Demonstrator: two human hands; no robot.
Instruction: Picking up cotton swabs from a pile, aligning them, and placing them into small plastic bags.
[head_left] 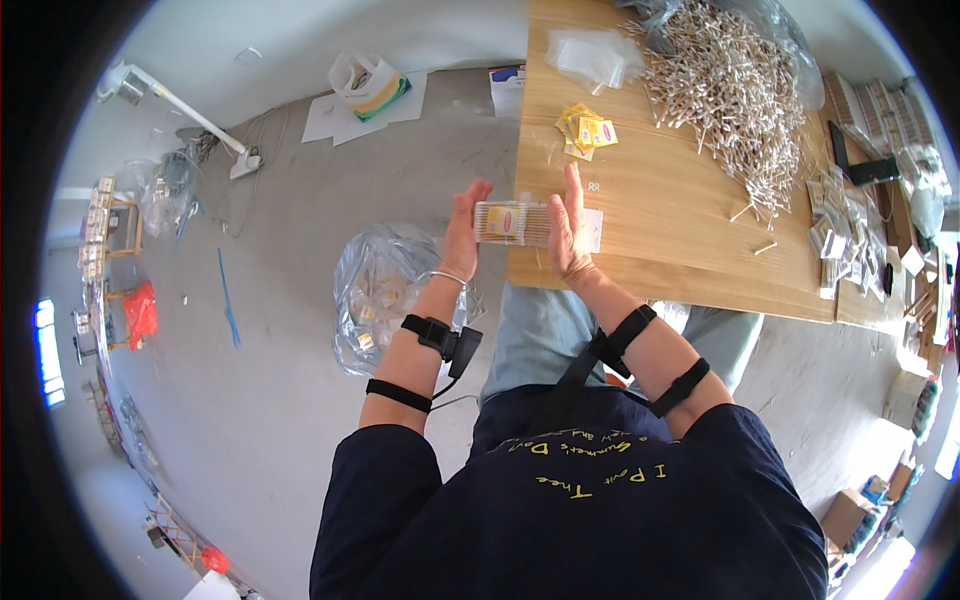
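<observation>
Navy T-shirt (570, 520) with yellow lettering fills the bottom of the head view, nearest the camera, above pale blue jeans (535, 335). Two bare forearms reach up from its sleeves, each ringed by black straps (685, 387); the left one also carries a small black device (463, 352). Between the palms, at the left edge of a light wooden table (650, 240), is a clear pack of cotton swabs (510, 223) with a yellow label, lying sideways and partly beyond the edge. Left hand (461, 230) is flat against the pack's left end, fingers extended; right hand (569, 232) stands edge-on across its right part, fingers straight, a pale flap showing past it. Farther up the tabletop are a small heap of yellow cards (586, 132), a stack of clear bags (594, 60) and, to their right, a large loose pile of swabs (725, 100). More small packets (850, 235) lie at the right. On the grey floor (290, 260), beside the left forearm, a big clear plastic bag (350, 290) holds small packs.
</observation>
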